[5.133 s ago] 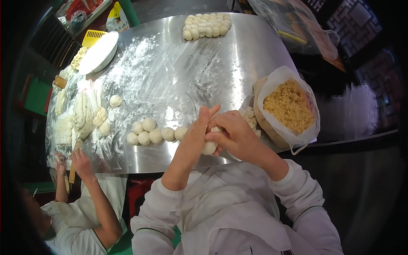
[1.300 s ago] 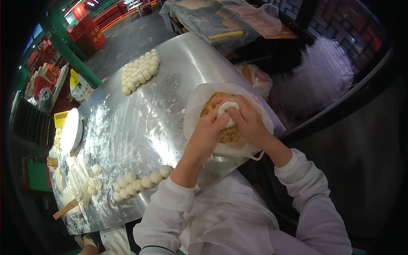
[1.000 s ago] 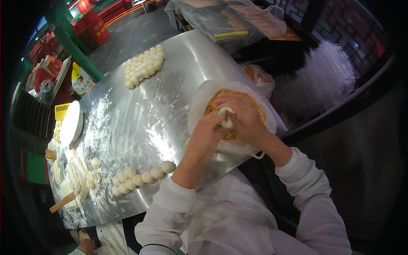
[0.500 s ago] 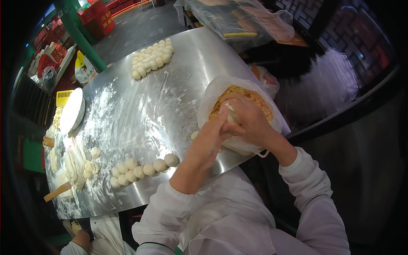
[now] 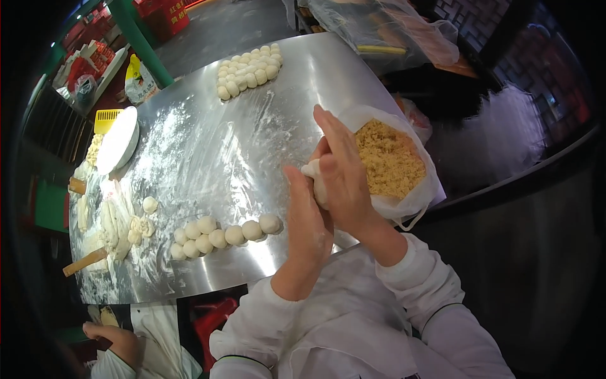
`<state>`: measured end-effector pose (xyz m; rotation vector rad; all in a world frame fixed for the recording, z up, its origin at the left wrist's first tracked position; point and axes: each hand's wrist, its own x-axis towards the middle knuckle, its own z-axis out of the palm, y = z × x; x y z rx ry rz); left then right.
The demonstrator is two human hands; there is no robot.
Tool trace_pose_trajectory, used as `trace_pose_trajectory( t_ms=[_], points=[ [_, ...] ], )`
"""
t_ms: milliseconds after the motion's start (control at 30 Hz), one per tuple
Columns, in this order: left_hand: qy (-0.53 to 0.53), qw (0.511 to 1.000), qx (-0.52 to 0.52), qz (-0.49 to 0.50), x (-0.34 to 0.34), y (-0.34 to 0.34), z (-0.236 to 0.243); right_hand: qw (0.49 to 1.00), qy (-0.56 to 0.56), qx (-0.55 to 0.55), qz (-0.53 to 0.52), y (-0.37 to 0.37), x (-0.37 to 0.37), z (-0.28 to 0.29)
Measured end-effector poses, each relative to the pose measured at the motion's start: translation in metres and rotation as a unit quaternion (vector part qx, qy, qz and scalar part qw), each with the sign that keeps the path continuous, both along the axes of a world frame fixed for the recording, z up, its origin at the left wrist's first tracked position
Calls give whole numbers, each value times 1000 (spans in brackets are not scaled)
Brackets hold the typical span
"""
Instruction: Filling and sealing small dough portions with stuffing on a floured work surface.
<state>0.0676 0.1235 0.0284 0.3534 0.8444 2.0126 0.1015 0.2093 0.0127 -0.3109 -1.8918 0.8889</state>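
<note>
Between my palms I hold a piece of white dough (image 5: 314, 172), just above the steel table (image 5: 208, 145). My left hand (image 5: 307, 218) cups it from below and the left. My right hand (image 5: 343, 174) presses on it from the right with fingers pointing up. Right beside my right hand stands a white bag of yellow crumbly filling (image 5: 389, 158). A row of small dough balls (image 5: 218, 235) lies on the table to the left of my left hand.
A cluster of shaped dough pieces (image 5: 249, 71) sits at the table's far edge. At the left are dough strips (image 5: 107, 221), a wooden rolling pin (image 5: 85, 261), a white plate (image 5: 118, 139) and a yellow basket (image 5: 106, 119). Another person's hand (image 5: 113, 338) shows at the lower left.
My hands have lifted off the filling bag and come left toward me, holding the dough between them. The view has shifted.
</note>
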Motion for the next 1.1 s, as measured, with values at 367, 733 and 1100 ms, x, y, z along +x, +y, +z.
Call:
trace_pose_trajectory(
  t_ms=[367, 733, 1100],
  points=[
    [207, 965, -138, -79, -68, -67, -33, 951, -257, -58, 162, -13, 8, 15],
    [131, 954, -265, -53, -73, -108, -69, 960, -213, 72, 170, -53, -16, -35],
    [499, 801, -330, 26, -193, -133, -73, 884, -363, 294, -1, -35, 5, -95]
  ],
)
